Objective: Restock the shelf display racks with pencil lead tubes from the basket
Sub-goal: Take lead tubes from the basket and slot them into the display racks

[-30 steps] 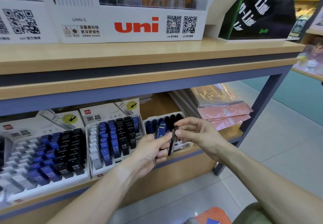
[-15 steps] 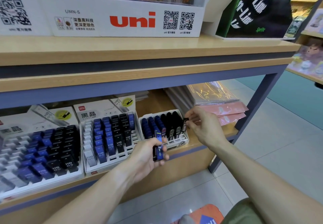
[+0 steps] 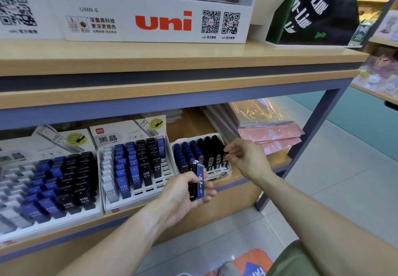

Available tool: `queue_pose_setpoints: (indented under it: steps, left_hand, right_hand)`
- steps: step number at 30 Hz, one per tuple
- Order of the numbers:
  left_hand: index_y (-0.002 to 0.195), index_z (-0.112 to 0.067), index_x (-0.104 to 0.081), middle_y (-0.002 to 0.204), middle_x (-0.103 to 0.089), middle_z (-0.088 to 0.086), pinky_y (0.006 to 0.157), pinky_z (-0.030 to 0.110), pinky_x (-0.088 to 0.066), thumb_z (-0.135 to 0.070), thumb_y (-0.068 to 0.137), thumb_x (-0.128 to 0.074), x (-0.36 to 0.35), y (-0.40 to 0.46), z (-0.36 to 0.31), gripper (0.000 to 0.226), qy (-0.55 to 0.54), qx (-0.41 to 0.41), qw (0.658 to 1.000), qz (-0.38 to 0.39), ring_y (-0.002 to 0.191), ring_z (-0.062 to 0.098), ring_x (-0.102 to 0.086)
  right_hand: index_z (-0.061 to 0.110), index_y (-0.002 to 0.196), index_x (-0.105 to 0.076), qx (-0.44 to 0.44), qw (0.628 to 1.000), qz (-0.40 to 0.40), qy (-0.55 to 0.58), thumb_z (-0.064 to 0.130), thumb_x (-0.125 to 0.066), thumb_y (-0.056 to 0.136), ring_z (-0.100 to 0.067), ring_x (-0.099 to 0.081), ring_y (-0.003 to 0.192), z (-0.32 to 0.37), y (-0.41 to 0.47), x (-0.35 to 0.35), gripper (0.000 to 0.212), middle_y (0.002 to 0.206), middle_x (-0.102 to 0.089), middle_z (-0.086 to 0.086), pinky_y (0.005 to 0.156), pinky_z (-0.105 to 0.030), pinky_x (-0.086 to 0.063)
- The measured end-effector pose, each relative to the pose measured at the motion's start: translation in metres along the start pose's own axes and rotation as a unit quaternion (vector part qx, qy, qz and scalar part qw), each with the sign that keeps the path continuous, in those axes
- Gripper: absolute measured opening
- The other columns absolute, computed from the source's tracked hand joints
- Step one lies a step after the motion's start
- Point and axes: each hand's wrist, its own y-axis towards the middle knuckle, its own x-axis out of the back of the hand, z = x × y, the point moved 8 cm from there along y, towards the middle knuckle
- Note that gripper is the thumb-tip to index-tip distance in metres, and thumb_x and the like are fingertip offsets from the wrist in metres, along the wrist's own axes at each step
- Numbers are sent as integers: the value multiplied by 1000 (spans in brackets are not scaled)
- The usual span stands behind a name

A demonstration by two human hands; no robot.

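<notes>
Three display racks line the lower shelf [image 3: 247,181]: two large at lower left, one small rack [image 3: 215,171] at centre. The left hand [image 3: 183,194] grips two lead tubes [image 3: 197,181], one black, one blue, before the shelf edge. The right hand [image 3: 245,157] pinches a black tube [image 3: 225,154] at the small rack's right edge; open floor lies right.

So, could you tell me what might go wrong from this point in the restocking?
The right hand is working a black tube into the packed right column of the small rack; a nudge could tip neighbouring tubes. The left hand holds several tubes loosely upright, so one might slip out. The rack sits near the shelf edge and could be pushed off.
</notes>
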Motion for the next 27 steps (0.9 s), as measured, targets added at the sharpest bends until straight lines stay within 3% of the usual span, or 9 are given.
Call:
queue_pose_setpoints:
  steps: [8,12,16,21,23,25,27]
  left_hand:
    - [124,8,-59,108,-72,30,77,38,-62,3,102,-47,-2,-6,1,26,-6,-9,1000,22,99,43,-73]
    - [125,6,-58,109,-73,27,77,36,-64,3,102,-49,-2,-9,3,25,1,-3,1000,25,101,42,-73]
    - [125,6,-57,110,-73,27,82,37,-62,3,102,-50,-2,-14,4,24,-4,-2,1000,30,103,41,-72]
    - [126,4,-58,111,-74,24,82,33,-63,0,102,-52,-1,-20,2,24,-4,-14,999,43,104,38,-73]
    - [128,3,-57,113,-74,23,79,31,-63,-2,102,-53,1,-20,3,27,-8,-11,999,49,106,37,-72]
    - [131,1,-58,115,-73,23,78,30,-63,-3,102,-54,2,-19,4,29,-14,-5,998,55,107,38,-72]
    - [130,-1,-60,117,-73,22,77,29,-63,-3,101,-55,0,-20,6,29,-11,-3,998,63,108,39,-71]
  right_hand:
    - [28,81,-72,-66,996,-51,6,8,-78,82,-1,-64,74,-14,1,6,21,78,-69,14,64,-5,-39]
    - [22,87,-80,-51,998,-29,5,6,-78,82,-5,-68,77,-12,0,-1,17,84,-75,9,73,-20,-49]
    - [24,93,-78,-51,998,-30,-17,4,-72,82,-7,-68,77,-14,-3,2,24,82,-74,9,74,-26,-53]
    - [24,113,-60,-43,994,-56,-83,8,-62,84,-18,-66,74,3,-9,18,33,81,-72,6,63,-31,-48]
    - [21,104,-63,-73,996,-47,4,13,-67,87,-15,-69,67,14,-16,19,20,74,-73,4,64,-34,-54]
    - [20,101,-69,-124,979,48,155,21,-76,89,-15,-72,69,27,-28,1,14,75,-76,-1,67,-34,-59]
    - [17,107,-70,-151,945,147,249,20,-79,88,-15,-72,73,41,-40,-21,22,84,-78,-5,62,-28,-55]
